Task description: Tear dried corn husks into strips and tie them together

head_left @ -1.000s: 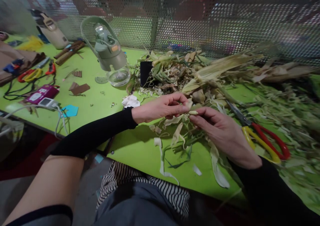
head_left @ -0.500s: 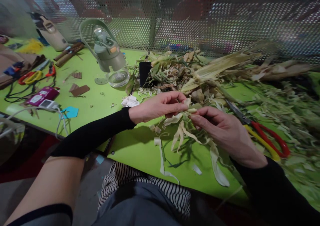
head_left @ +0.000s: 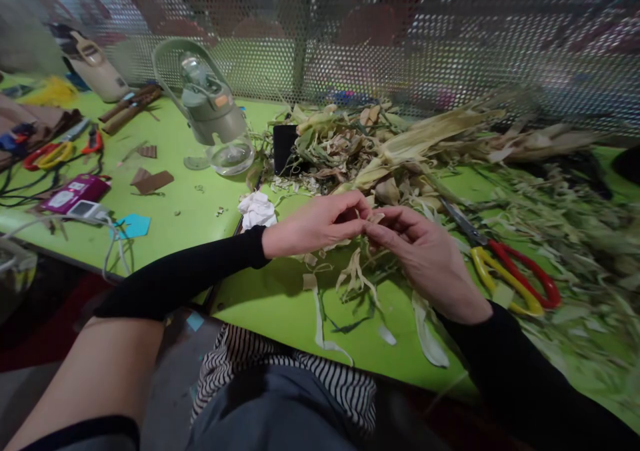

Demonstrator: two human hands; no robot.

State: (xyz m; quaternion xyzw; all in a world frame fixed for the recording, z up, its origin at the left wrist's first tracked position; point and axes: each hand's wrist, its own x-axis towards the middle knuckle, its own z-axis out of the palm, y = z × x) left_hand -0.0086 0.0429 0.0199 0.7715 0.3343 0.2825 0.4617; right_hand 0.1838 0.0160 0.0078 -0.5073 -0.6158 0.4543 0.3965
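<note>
My left hand (head_left: pixel 323 223) and my right hand (head_left: pixel 425 254) meet over the green table, fingertips pinched together. Between them is a small piece of pale corn husk (head_left: pixel 376 218), mostly covered by the fingers. Below the hands lie curled husk strips (head_left: pixel 356 274), and a longer thin strip (head_left: pixel 320 324) runs toward the table's front edge. A broad pale husk piece (head_left: pixel 429 334) lies under my right wrist. Right of that hand rest scissors (head_left: pixel 493 254) with one red and one yellow handle.
A large heap of dry husks (head_left: pixel 345 144) lies behind the hands, with green shreds (head_left: pixel 565 218) to the right. A clear bottle with a green lid (head_left: pixel 207 111) stands left. Crumpled tissue (head_left: pixel 257 210), a purple device (head_left: pixel 75 194) and more scissors (head_left: pixel 53 154) lie leftward. A perforated screen (head_left: pixel 370 58) borders the back.
My right hand has moved in closer to the left, and the husk piece between them is now more covered. The whole view has shifted slightly.
</note>
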